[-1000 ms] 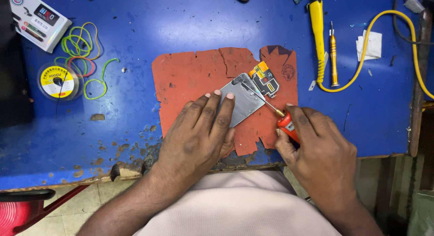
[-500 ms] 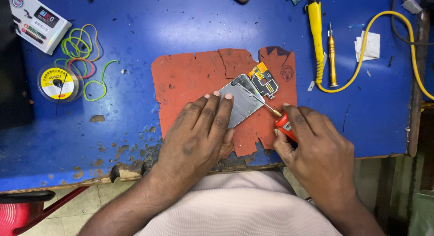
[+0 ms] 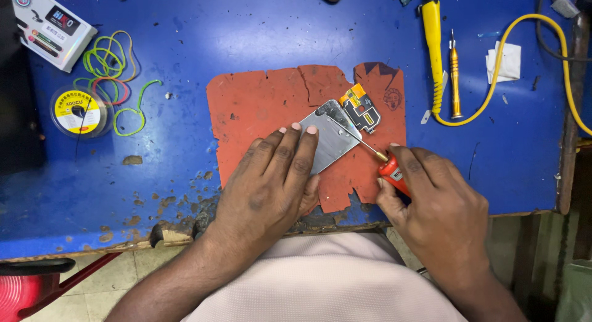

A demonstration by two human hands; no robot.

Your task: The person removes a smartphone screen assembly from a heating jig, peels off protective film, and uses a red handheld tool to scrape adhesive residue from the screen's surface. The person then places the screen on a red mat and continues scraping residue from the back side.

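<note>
Your left hand (image 3: 271,186) lies flat, fingers (image 3: 302,150) extended and gripping nothing, pressing the metal plate (image 3: 330,136) onto the red mat (image 3: 259,106) at the counter's (image 3: 246,32) near edge. Your right hand (image 3: 441,208) is closed around the red-handled screwdriver (image 3: 385,163); its tip meets the plate's upper edge, just beside the small board (image 3: 362,107). Judged step: working a screw there. The next move calls for steady downward pressure and a plate that does not shift.
</note>
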